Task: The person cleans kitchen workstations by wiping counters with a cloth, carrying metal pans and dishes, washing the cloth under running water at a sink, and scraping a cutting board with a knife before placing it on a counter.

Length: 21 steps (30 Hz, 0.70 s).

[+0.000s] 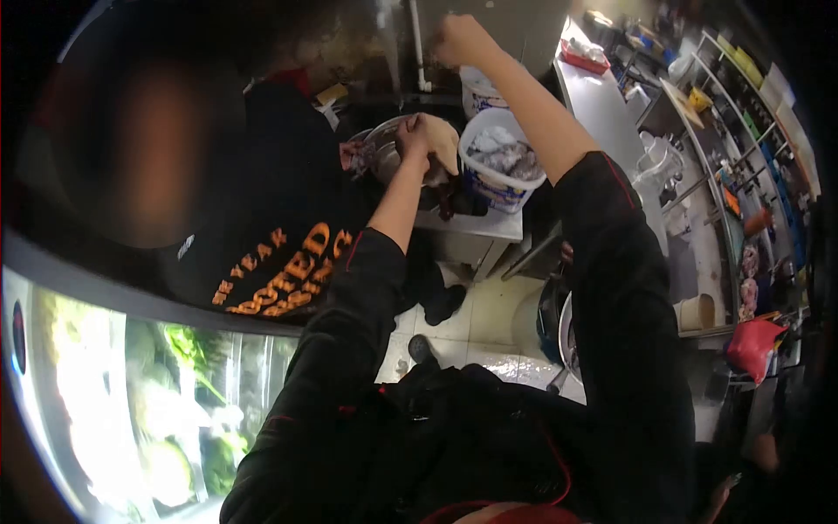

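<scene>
My left hand [414,138] is over a round metal pot [384,131] in the sink area, its fingers closed at the edge of a floppy tan piece [442,144]. Whether that piece is cloth or food, I cannot tell. High at the top centre, my right hand [463,42] is raised with curled fingers beside a thin upright pipe [418,44]. Blur hides what it grips. Below my right forearm stands a white plastic bucket [497,194] with greyish, wet-looking contents, and another white bucket [476,92] sits behind it.
At the left a co-worker in a black shirt [279,201] stands close, one hand [353,155] beside the pot. A steel counter [602,113] runs along the right, with a red tray [585,58]. A lit glass case [175,410] with greens stands lower left. The tiled floor [489,323] looks wet.
</scene>
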Tool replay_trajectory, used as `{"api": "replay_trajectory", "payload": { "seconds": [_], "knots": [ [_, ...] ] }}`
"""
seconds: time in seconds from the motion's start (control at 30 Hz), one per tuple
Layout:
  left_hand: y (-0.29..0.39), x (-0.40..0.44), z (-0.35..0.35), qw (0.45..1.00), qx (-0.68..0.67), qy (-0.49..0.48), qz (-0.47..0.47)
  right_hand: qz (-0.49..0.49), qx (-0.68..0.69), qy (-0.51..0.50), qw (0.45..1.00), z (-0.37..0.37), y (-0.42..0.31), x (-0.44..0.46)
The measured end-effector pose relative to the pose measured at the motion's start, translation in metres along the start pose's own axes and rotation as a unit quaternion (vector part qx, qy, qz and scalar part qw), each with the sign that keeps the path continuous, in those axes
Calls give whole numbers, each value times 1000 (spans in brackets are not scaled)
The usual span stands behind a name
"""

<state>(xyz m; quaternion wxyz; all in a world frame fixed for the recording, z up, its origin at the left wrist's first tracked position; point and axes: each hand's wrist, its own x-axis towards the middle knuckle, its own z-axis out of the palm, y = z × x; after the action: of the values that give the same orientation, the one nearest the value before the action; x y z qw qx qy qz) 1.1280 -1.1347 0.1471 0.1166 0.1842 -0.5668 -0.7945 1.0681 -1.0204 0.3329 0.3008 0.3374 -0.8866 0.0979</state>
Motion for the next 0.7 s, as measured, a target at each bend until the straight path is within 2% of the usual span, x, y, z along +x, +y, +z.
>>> {"api": "replay_trajectory", "payload": {
  "seconds": [0.07, 0.17, 0.2, 0.23, 0.27, 0.33, 0.37, 0.43, 0.47, 0.5, 0.57, 0.6, 0.63, 0.67, 0.7],
  "knots": [
    [-32, 45, 14, 998, 16, 58, 6, 25, -54, -35, 998, -8, 6, 44],
    [-43, 71, 16, 993, 63, 93, -26, -63, -37, -19, 997, 28, 12, 107],
    [-43, 66, 15, 991, 84, 98, -41, -81, -112, -41, 990, 40, 14, 127],
    [-44, 62, 18, 995, 56, 82, -4, -99, -186, -61, 976, 55, 20, 149],
    [-50, 66, 24, 993, 63, 96, -10, -117, -259, -81, 955, 67, 23, 167],
    [-66, 74, 40, 989, 73, 130, -26, -35, -273, -96, 957, 83, 24, 201],
    [-78, 81, 46, 992, 19, 122, -5, 3, -279, -104, 955, 93, 25, 212],
    [-102, 98, 46, 988, 82, 127, 24, -70, -278, -82, 955, 113, 33, 223],
    [-80, 86, 48, 984, 114, 131, 41, -107, -276, -66, 953, 119, 34, 231],
    [-64, 63, 60, 988, 37, 146, 26, -54, -210, -61, 974, 127, 34, 237],
    [-104, 96, 63, 961, 86, 244, 100, 60, -71, -57, 994, 135, 29, 243],
    [-120, 112, 59, 959, 63, 255, 102, 46, -55, -17, 997, 141, 30, 247],
    [-121, 119, 56, 969, -22, 232, 84, 33, -40, 22, 998, 148, 33, 250],
    [-125, 125, 49, 963, -173, 197, 57, 21, -25, 61, 998, 155, 35, 254],
    [-117, 127, 48, 896, -418, 150, 3, 1, -2, 95, 996, 155, 37, 258]
  ]
}}
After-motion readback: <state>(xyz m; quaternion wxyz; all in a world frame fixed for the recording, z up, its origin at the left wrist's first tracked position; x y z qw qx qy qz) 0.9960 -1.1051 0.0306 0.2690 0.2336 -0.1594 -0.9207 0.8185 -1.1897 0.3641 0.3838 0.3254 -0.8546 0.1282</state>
